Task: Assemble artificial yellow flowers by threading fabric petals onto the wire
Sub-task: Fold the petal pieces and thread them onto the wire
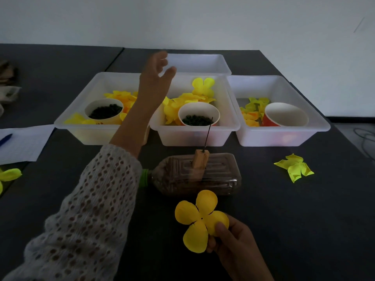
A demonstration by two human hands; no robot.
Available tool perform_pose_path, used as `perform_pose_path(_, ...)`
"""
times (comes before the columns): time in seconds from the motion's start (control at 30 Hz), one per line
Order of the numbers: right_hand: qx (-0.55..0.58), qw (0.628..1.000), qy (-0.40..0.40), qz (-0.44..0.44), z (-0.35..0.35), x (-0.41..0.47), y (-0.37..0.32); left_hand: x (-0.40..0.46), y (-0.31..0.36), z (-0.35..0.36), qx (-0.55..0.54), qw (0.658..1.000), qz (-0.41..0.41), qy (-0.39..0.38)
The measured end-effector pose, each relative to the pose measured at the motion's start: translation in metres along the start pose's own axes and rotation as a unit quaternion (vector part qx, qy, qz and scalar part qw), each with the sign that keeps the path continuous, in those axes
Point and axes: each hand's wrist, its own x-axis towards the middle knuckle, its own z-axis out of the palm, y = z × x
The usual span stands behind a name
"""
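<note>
A: Head view, left hand?
B: My left hand [156, 78] is raised over the middle tray [194, 134], arm stretched forward, fingers loose, gripping nothing.
A: Right?
B: My right hand [233, 240] is low and near me, thumb pinching the yellow petal [199, 220]. The wire [207, 134] stands upright in the block [200, 162] on the bottle [203, 179], beyond the petal.

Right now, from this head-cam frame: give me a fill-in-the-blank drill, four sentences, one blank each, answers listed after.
1. The right hand pinches a yellow fabric petal piece that has ____ lobes.
2. The wire stands in a wooden block on top of a ____ lying on its side.
3. The left hand is raised above the trays, holding ____.
4. The paper cup in the right tray looks ____ inside.

Answers: four; bottle; nothing; empty
</note>
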Motion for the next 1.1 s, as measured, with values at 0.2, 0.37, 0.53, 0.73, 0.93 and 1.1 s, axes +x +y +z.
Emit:
perform_pose_path(0.2, -0.05, 0.997, 0.028, -0.045, 0.002, 0.0, 0.004, -0.103, 0.058, -0.043, -0.021, 0.959, 0.073, -0.271)
perform_pose_path(0.37, -0.118, 0.985, 0.057, -0.115, 0.014, -0.003, 0.006, -0.181, 0.065, -0.065, 0.166, 0.846, 0.053, -0.503)
perform_pose_path(0.53, -0.186, 0.962, 0.055, -0.191, 0.037, -0.005, -0.003, -0.226, 0.053, -0.068, 0.201, 0.871, -0.01, -0.449)
perform_pose_path(0.73, -0.205, 0.953, 0.05, -0.219, 0.052, -0.002, -0.008, -0.25, 0.051, -0.064, 0.147, 0.943, -0.026, -0.297)
perform_pose_path(0.93, -0.238, 0.944, 0.051, -0.224, 0.053, -0.005, -0.009, -0.255, 0.037, -0.056, 0.064, 0.98, -0.069, -0.176)
perform_pose_path(1.1, -0.235, 0.934, 0.114, -0.242, 0.037, -0.011, -0.004, -0.225, 0.018, -0.065, -0.062, 0.983, -0.169, -0.033)
